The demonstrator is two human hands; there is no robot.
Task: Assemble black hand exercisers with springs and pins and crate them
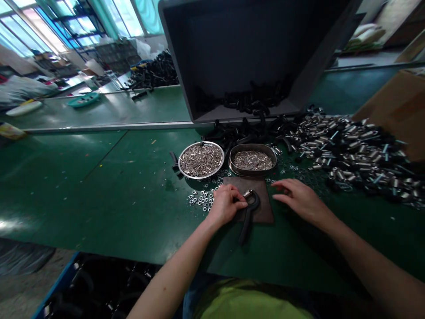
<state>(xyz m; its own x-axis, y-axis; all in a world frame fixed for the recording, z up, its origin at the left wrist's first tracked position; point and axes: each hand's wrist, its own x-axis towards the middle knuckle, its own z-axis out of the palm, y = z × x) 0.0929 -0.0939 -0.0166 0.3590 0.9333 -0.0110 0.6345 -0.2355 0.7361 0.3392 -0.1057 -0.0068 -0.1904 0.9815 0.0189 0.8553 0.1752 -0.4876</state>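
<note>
My left hand (pixel 227 203) pinches the end of a black curved handle (pixel 246 223) with a hooked top. A small shiny metal piece (pixel 248 193) sits at that hooked end, beside my fingertips. The hook lies over a brown square plate (pixel 265 212), and the straight part extends past its near edge. To the right of the plate, my right hand (pixel 294 197) hovers with thumb and fingers apart, nothing visible between them. Loose hex nuts (pixel 201 200) are scattered just left of my left hand.
Behind the plate stand a round dish (pixel 201 160) of small metal pins and an oval tin (pixel 253 160) of small metal parts. A large grey bin (pixel 194 117) lies tipped beyond. Metal-and-black fittings (pixel 358 155) pile up at right, near a cardboard box (pixel 398 110). A blue crate (pixel 56 283) stands lower left.
</note>
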